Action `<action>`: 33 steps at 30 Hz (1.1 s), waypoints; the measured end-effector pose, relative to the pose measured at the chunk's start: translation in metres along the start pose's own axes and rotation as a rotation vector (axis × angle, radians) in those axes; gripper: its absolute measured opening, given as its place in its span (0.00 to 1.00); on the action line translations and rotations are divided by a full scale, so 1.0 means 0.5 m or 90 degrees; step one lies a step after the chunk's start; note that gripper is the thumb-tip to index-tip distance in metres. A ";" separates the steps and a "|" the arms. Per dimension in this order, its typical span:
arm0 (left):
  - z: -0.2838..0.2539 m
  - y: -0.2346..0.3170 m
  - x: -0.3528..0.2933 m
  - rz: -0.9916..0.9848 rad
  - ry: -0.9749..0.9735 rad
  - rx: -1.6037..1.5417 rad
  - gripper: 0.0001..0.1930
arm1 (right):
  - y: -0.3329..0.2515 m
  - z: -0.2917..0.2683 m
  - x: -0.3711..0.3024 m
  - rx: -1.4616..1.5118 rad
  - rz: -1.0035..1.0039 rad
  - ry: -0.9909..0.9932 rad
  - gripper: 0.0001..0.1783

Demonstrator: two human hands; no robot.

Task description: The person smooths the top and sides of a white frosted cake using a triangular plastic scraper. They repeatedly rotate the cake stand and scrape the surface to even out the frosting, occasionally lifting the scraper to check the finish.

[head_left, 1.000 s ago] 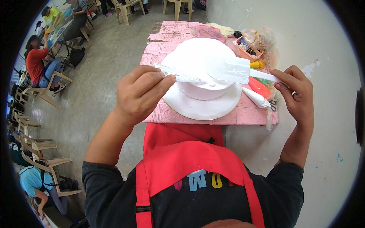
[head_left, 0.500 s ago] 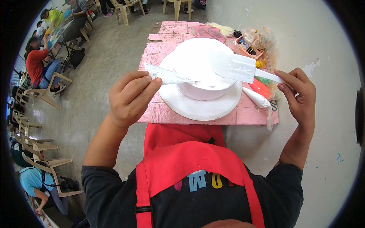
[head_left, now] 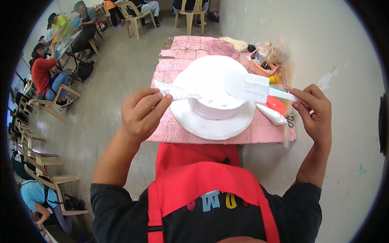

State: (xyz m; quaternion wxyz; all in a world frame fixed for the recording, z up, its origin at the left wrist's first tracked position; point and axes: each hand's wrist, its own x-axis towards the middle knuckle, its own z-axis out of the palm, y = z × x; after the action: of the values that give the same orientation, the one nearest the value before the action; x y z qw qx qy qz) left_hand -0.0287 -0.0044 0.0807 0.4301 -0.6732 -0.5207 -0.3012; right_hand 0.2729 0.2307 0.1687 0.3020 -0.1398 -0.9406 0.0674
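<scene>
A round cake (head_left: 208, 71), smooth and white on top, stands on a wide white round board (head_left: 198, 129). My left hand (head_left: 139, 115) pinches the outer end of a white, pale-patterned triangular scraper (head_left: 178, 92), its narrow tip over the cake's near left part. In my right hand (head_left: 315, 111) is the handle of a white spatula (head_left: 256, 87), held between thumb and fingers. The spatula's broad flat blade, smeared with white cream, lies over the cake's right part. Whether either tool touches the cake I cannot tell. Small lumps of cream sit near the cake's front edge.
A pink brick-patterned table (head_left: 162, 131) carries the cake. Right of it lie a filled white piping bag (head_left: 272, 115), an orange-red bag (head_left: 277, 104) and an orange basket (head_left: 263, 72) of small items. Pink and cream cloths lie behind. A wall (head_left: 344, 133) rises close on the right.
The table and cake sit lower in the picture, as the view has tilted up. Both hands keep the same tools and have shifted only slightly against the cake.
</scene>
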 end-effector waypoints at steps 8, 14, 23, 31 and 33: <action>-0.012 0.001 0.016 -0.062 0.044 -0.016 0.14 | 0.008 0.005 -0.006 0.083 0.030 0.040 0.18; -0.012 0.011 0.020 -0.105 0.113 -0.035 0.12 | 0.028 0.004 -0.014 0.089 0.107 0.058 0.17; -0.015 0.041 -0.006 -0.373 0.225 -0.186 0.09 | 0.165 0.057 -0.015 0.204 0.320 0.159 0.14; -0.023 0.060 -0.010 -0.675 0.328 -0.508 0.05 | 0.326 0.184 -0.021 0.068 0.395 0.113 0.15; -0.023 0.058 -0.008 -0.749 0.357 -0.608 0.05 | 0.360 0.216 -0.015 0.014 0.386 0.107 0.15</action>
State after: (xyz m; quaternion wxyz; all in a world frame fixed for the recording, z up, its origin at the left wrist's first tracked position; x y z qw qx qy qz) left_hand -0.0016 -0.0189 0.0746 -0.0185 -0.2995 -0.4776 -0.8258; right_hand 0.2551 0.3954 0.0392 0.3463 -0.4158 -0.8270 0.1524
